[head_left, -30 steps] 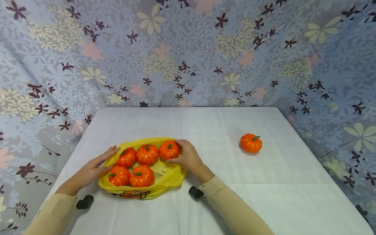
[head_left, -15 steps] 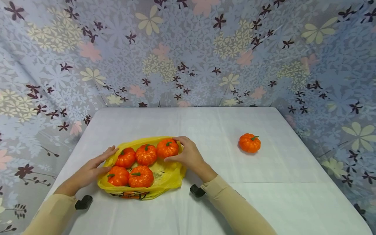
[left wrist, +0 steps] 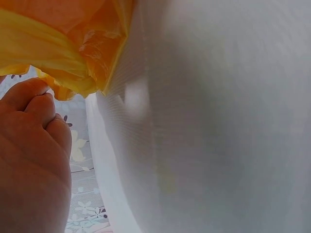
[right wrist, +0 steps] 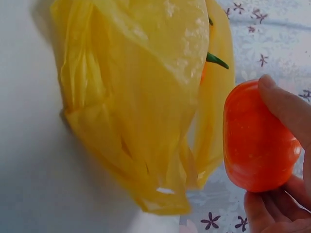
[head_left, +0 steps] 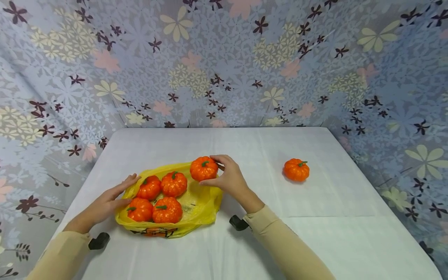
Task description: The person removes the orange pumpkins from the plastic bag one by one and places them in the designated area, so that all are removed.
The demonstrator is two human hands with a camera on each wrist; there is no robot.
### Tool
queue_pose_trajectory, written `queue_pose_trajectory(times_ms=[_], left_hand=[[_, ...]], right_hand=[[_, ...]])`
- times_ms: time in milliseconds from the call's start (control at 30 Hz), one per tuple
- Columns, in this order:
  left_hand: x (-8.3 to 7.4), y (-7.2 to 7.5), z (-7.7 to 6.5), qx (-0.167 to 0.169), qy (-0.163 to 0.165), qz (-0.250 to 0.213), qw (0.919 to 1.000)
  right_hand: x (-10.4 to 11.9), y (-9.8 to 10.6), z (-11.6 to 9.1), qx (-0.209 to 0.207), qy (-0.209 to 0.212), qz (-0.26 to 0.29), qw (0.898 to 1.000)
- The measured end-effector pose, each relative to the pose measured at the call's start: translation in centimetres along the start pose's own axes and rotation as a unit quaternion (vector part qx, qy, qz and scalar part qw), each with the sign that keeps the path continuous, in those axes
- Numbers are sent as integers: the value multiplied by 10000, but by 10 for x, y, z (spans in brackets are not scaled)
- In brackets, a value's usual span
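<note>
Orange pumpkin (head_left: pixel 202 168) hung over the yellow bag's (head_left: pixel 203 202) far right edge, pinched between the right hand's (head_left: pixel 232 178) fingers and thumb, set wide to span it. Four more pumpkins (head_left: pixel 174 184) sat inside the bag. The left hand (head_left: pixel 106 202), fingers extended and spread from the thumb, touched the bag's left side. Well right of the bag, a lone pumpkin (head_left: pixel 295 170) lay on the white bench (head_left: pixel 245 146).

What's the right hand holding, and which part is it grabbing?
The right hand grips a glossy, ribbed, round, plastic-looking orange pumpkin by opposite sides, between thumb and fingers, not by its green stem.
</note>
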State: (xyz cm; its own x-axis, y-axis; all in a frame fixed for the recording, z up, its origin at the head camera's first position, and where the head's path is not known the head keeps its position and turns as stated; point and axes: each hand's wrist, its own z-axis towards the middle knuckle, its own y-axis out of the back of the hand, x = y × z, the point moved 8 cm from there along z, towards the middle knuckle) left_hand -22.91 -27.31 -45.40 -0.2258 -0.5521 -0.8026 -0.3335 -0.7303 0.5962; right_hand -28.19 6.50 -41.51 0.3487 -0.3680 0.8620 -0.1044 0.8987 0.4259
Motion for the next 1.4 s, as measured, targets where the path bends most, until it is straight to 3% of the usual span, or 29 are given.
queue_pose_trajectory(times_ms=[1000, 1400], left_hand=[[1, 1, 1, 15, 47, 72, 10000], [1, 0, 1, 48, 54, -16, 10000]], right_hand=[[-45, 81, -16, -1307, -572, 125, 9897], [-82, 114, -34, -1668, -1344, 111, 9767]])
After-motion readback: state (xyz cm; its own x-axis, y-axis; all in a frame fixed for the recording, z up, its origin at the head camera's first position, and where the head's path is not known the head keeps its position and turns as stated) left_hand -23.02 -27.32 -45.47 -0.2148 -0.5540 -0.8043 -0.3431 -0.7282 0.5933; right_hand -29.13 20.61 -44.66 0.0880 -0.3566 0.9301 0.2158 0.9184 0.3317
